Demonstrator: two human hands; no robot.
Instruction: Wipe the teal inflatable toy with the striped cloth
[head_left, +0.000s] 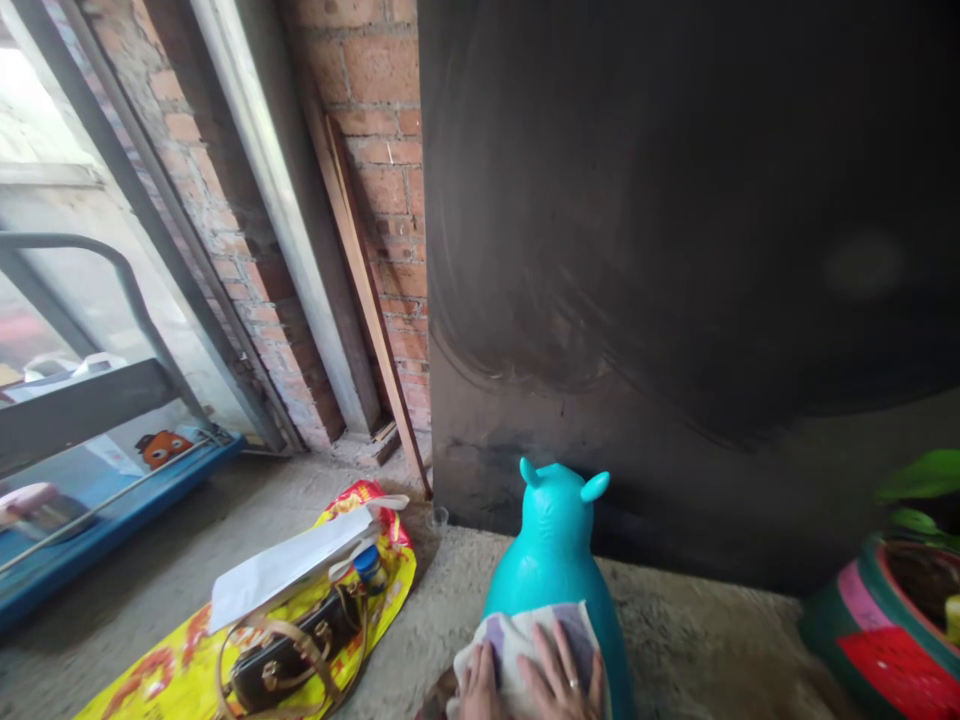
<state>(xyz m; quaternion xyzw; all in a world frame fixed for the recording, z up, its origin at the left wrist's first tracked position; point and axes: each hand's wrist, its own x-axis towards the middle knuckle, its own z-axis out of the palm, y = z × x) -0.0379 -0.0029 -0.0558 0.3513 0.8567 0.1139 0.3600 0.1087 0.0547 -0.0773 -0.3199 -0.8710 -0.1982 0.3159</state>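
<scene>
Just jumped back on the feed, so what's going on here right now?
A person has both bare hands on a pale cloth that lies against the body of a turquoise animal figure. The left hand and the right hand both rest on the cloth, the right with fingers spread. The figure stands upright in front of a large dark panel. To the left, a handbag lies on a yellow printed sheet; a potted plant stands to the right.

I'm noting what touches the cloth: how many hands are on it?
2. The left hand is on the left part of the cloth; the right hand is farther right on it, over the turquoise toy. No other hand shows.
</scene>
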